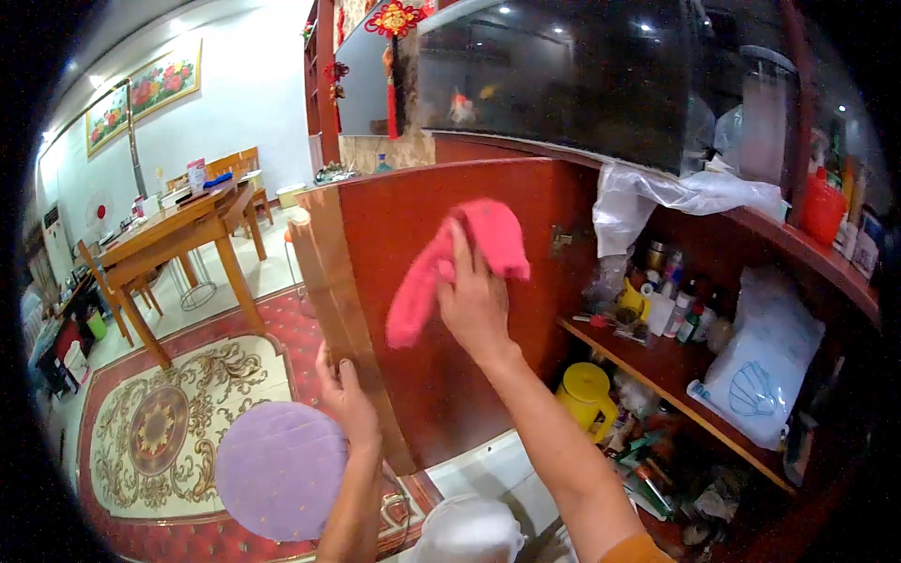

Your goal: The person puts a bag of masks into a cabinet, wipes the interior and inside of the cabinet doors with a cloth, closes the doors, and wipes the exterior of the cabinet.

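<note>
A red-brown cabinet door (pixel 422 375) stands open in the middle of the view. Against its inner face my right hand (pixel 477 305) holds a bright pink cloth (pixel 497 235), with the fingers pressed on it; part of the cloth hangs down to the left. My left hand (pixel 349 399) grips the door's light brown outer edge (pixel 328 272), thumb on the near side and fingers partly hidden behind it. A metal hinge (pixel 561 239) shows at the door's right side.
Right of the door, cabinet shelves (pixel 657 375) hold bottles, a yellow jug (pixel 584 394) and a plastic bag (pixel 765 366). Below are a round purple stool top (pixel 282 471) and a white bucket (pixel 467 530). A fish tank (pixel 563 84) stands above; a wooden table (pixel 169 220) is at left.
</note>
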The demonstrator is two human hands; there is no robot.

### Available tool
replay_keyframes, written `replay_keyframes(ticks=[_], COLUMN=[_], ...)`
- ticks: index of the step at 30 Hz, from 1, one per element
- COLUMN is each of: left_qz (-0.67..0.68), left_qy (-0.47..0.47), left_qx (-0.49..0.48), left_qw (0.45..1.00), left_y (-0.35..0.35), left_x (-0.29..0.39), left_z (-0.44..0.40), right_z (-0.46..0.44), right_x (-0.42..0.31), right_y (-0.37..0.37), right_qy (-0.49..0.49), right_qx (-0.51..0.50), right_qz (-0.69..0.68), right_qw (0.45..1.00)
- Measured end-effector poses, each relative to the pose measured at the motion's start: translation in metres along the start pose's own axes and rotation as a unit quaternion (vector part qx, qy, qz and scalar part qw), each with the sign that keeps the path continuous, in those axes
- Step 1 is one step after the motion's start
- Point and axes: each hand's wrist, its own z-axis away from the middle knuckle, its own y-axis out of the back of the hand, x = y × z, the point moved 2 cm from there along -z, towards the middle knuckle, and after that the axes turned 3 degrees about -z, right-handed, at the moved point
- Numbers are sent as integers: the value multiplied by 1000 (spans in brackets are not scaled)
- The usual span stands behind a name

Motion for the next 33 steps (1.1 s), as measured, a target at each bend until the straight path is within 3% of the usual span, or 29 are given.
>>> replay_keyframes(ticks=[2,5,11,14,17,19,22,23,24,25,28,31,33], left_qz=[-34,-125,-71,-98,-133,-131,-133,-148,-162,-158,-122,6,-54], left_qy=[-25,-19,-19,-31,-53,-57,-46,-46,-45,-42,-35,-29,-49], left_qx=[10,21,11,12,19,23,15,6,-3,5,18,22,3], left_qw=[999,992,997,995,990,990,990,988,986,987,992,999,997], left_y=[-4,-11,-6,-5,-6,-8,-11,-12,-13,-16,-16,-5,0], left_x=[8,31,13,11,9,9,15,18,20,22,21,0,1], left_z=[7,17,14,14,16,16,15,14,14,15,16,11,9], right_z=[23,44,-48,-82,-85,-74,-55,-46,-34,-14,25,64,68], right_x=[30,69,110,142,97,72,6,-10,-22,-24,-29,-14,-7], right_y=[-3,4,44,38,39,16,19,16,9,-22,-22,-35,-29], right_qy=[42,-5,-26,-134,-177,-15,110,127,139,127,311,343,344], right_qx=[102,6,127,173,121,178,105,39,-46,-121,-97,-139,-116], right_qz=[49,32,63,9,-18,81,46,34,-27,-251,-112,-37,-30], right_qw=[993,999,990,976,977,981,987,991,989,952,939,928,931])
